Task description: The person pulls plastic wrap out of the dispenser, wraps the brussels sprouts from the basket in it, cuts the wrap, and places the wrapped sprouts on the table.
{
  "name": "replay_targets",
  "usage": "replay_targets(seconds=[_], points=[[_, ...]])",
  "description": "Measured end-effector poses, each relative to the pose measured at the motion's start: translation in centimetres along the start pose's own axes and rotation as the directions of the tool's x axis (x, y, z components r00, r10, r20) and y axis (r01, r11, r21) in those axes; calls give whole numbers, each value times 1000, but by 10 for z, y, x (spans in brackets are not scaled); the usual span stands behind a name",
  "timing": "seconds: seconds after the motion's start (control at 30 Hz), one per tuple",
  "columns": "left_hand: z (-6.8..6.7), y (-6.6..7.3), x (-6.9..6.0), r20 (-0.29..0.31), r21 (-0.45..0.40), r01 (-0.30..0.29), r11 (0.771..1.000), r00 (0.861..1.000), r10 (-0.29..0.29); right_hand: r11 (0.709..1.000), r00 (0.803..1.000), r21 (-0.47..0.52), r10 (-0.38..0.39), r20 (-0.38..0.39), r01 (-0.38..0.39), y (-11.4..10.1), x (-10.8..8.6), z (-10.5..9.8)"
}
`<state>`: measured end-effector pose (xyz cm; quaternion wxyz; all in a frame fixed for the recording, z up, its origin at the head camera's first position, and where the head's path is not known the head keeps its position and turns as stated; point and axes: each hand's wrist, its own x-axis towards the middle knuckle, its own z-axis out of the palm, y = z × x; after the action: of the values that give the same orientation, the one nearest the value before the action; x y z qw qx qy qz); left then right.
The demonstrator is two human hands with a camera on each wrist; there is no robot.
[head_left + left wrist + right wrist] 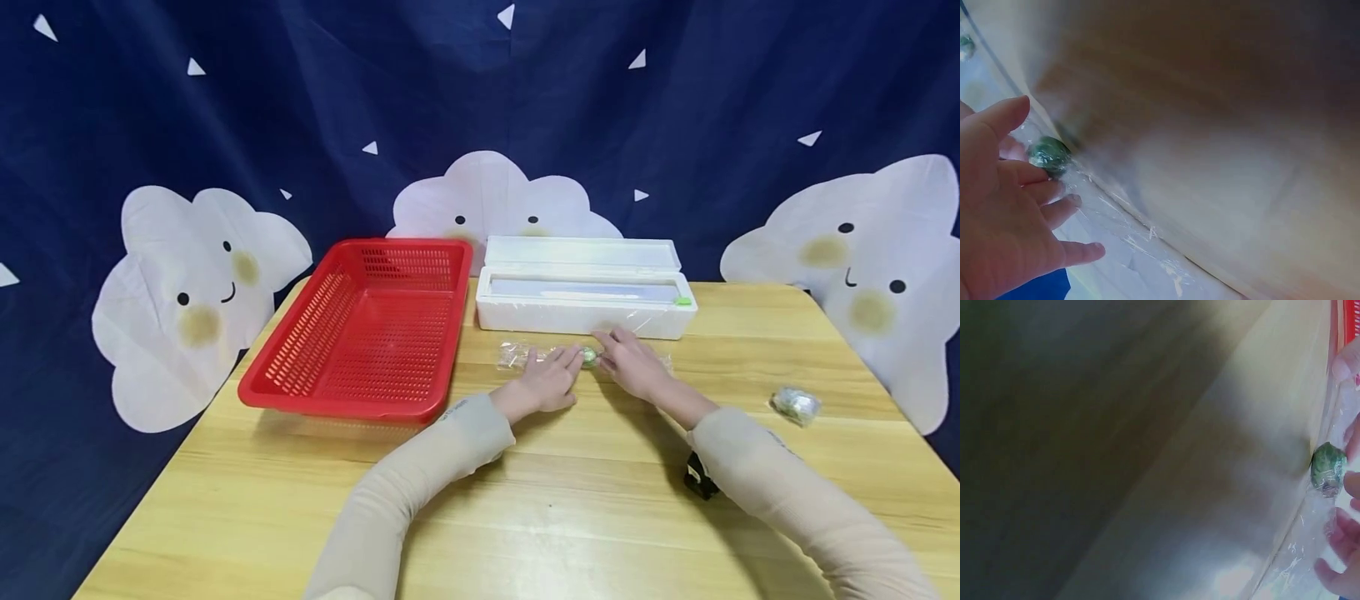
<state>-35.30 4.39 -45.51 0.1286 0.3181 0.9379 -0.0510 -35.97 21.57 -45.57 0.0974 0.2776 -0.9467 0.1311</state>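
A small green round thing (588,357) in clear wrap lies on a strip of clear plastic film (513,356) on the table. My left hand (546,385) rests on the film from the left, fingers spread and fairly straight, their tips beside the green thing. From the right, my right hand (633,367) reaches in with extended fingers at its other side. In the left wrist view, the green thing (1049,154) sits just beyond the left fingertips. The right wrist view catches the green thing (1327,467) between both hands' fingers at the frame's edge.
Behind the hands stands a long white box (585,315) with its lid raised and a green tab at one end. A red perforated basket (341,408) stands to the left. A film-wrapped bundle (797,405) lies at right; a black object (699,478) is partly under the right forearm.
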Motion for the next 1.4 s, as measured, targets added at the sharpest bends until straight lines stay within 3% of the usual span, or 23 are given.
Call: replay_targets(seconds=[0.1, 0.27, 0.47, 0.63, 0.73, 0.8, 0.9, 1.0, 1.1, 1.23, 1.4], points=[[-5, -2, 3, 5, -26, -3, 1000, 1000, 3, 1000, 1000, 10, -16, -6, 16, 3, 0, -5], [-12, -6, 5, 28, -73, -28, 997, 999, 30, 998, 997, 65, 0, 78, -5, 8, -1, -11], [-14, -13, 5, 55, -97, 5, 995, 999, 0, 983, 991, 184, -34, 131, 10, 22, -6, -17], [-16, -14, 7, 4, -115, 24, 993, 1000, -24, 978, 998, 207, -1, 70, -14, 38, -10, -27], [-21, -10, 9, -93, -124, 11, 992, 995, -23, 976, 997, 215, 51, -56, -38, 49, -10, -37], [-26, -6, 11, -179, -121, -5, 993, 984, -17, 968, 982, 241, 107, -156, -68, 59, -9, -45], [-36, 2, 17, -317, -113, -29, 993, 948, -8, 955, 942, 282, 180, -285, -97, 78, -8, -56], [-46, 11, 25, -423, -94, -25, 995, 906, -17, 937, 917, 319, 247, -312, -144, 100, -6, -63], [-55, 19, 36, -482, -74, 10, 997, 875, -44, 909, 917, 371, 298, -265, -188, 118, -5, -64], [-65, 30, 53, -501, -92, 41, 995, 862, -82, 877, 934, 425, 317, -163, -223, 131, -3, -58], [-76, 35, 71, -521, -166, 9, 986, 848, -95, 857, 954, 454, 296, -48, -243, 132, 2, -49]])
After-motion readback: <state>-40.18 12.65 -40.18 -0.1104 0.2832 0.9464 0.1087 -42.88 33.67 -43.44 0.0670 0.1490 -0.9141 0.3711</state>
